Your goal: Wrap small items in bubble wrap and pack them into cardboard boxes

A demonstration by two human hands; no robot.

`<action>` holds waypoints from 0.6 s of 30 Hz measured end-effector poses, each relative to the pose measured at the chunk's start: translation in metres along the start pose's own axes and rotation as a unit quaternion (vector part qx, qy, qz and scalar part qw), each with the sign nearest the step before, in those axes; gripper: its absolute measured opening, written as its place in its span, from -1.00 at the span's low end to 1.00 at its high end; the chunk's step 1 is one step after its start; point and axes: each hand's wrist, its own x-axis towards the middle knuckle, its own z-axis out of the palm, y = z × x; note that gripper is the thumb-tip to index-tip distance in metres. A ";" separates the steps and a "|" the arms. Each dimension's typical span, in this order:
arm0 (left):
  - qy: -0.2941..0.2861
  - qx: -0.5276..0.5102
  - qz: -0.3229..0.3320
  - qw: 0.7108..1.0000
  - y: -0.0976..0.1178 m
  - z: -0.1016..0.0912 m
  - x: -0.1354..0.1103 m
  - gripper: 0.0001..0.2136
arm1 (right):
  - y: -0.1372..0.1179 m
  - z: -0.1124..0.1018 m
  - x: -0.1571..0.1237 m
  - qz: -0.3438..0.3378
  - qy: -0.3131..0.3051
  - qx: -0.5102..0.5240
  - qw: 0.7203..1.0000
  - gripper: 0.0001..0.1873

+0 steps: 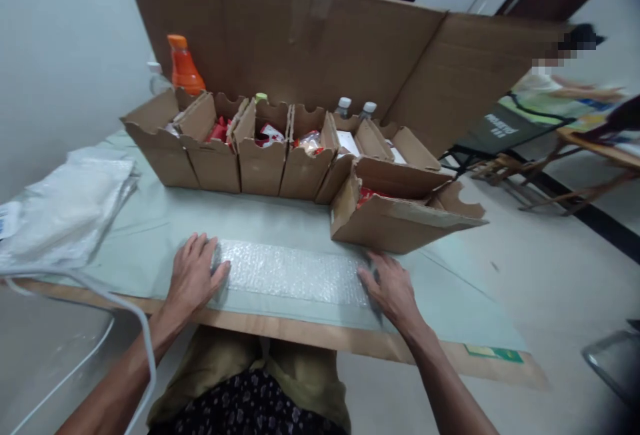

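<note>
A long strip of clear bubble wrap (295,273) lies flat on the pale green table cover, its length running from side to side. At its left end rests my left hand (197,274), fingers stretched out and thumb over the wrap's edge. My right hand (393,286) lies at the other end, thumb and index finger apart, the thumb touching the wrap. Neither hand is closed around anything. Just beyond my right hand stands a cardboard bin (405,222) with red packets inside.
A row of cardboard bins (260,168) holding small packets lines the back, before a tall cardboard panel (320,35). An orange bottle (185,68) stands behind them. Clear plastic bags (75,202) are stacked left, near a white cable (145,335). A person (560,68) is at the far right.
</note>
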 end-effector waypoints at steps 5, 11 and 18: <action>0.000 -0.075 -0.067 0.995 0.015 -0.004 0.003 -0.92 | -0.006 0.020 -0.002 -0.011 0.018 0.077 0.997 -0.59; 0.016 -0.155 -0.107 0.982 0.019 -0.029 0.008 -0.93 | -0.038 -0.002 0.000 0.091 -0.005 0.199 0.976 -0.55; 0.103 -0.171 -0.180 0.963 -0.033 -0.082 0.009 -0.83 | -0.124 -0.002 0.076 0.011 0.023 0.262 0.965 -0.62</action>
